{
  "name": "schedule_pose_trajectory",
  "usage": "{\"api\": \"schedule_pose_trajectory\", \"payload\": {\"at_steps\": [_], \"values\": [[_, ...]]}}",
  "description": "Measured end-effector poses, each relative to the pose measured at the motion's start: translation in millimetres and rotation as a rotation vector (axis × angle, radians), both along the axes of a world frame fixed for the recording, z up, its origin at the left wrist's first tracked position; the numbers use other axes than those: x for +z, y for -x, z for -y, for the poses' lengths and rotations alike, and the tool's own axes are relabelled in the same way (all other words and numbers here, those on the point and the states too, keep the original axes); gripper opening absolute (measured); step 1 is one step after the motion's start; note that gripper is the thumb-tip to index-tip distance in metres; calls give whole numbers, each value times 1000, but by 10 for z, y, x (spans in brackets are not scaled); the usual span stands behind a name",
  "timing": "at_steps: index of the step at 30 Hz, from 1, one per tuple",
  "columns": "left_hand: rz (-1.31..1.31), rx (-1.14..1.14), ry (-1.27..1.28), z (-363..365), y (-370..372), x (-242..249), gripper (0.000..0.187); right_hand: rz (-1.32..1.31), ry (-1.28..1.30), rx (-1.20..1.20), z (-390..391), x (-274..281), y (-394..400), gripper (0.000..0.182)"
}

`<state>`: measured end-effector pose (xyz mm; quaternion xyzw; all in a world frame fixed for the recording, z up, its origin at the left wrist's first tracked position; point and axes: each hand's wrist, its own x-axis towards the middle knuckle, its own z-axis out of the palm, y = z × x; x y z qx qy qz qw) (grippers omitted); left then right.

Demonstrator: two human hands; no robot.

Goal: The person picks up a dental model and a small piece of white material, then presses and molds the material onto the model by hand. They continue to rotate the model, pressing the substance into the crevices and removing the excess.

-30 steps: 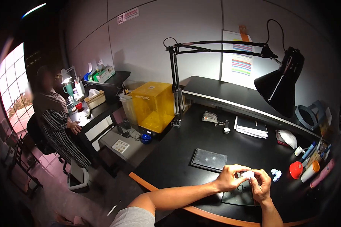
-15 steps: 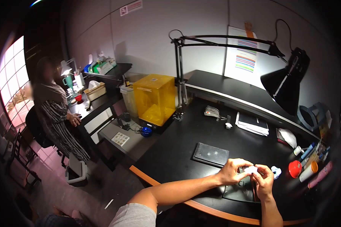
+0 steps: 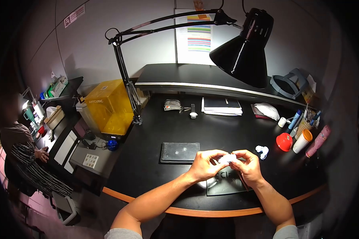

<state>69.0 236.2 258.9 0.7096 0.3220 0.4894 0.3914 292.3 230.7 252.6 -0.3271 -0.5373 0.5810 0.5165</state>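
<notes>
The person's left hand (image 3: 206, 166) pinches one side of a small white lump (image 3: 228, 158) between thumb and fingers; the right hand (image 3: 248, 169) pinches the other. Beneath both lies a lettered sheet (image 3: 226, 187) (partly covered). A bluish-white piece (image 3: 262, 151) sits just right of the right hand, a black case (image 3: 180, 152) left of the left.

– Look at the worktop (image 3: 139, 171). Black?
– Black, with an orange-brown front edge (image 3: 211, 213). Carries a dark flat case (image 3: 179, 152) behind and left of a lettered sheet (image 3: 227, 186).
– And to the right?
– Holds a white lump (image 3: 261, 150), a red bowl (image 3: 284, 142) and an orange-lidded cup (image 3: 301, 143).
– Farther back?
– Shows a grey pouch (image 3: 172, 105), a watch (image 3: 193, 114), and white papers (image 3: 223, 113) under a dark notebook (image 3: 223, 105).
</notes>
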Motion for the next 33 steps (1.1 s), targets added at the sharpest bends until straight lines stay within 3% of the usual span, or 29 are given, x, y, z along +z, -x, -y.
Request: {"api": "schedule_pose_trajectory", "payload": {"at_steps": [9,12,20,33], "values": [[0,-30,-1,14,3,-2,26,-108,72,64,18,9,-2,25],[-82,5,-297,-41,14,-89,26,-73,113,59,40,63,5,22],[-163,65,-474,-12,-11,-153,34,71,-14,-14,66,7,95,10],[-29,69,-372,-15,-13,-80,27,61,-100,74,103,106,93,21]]}}
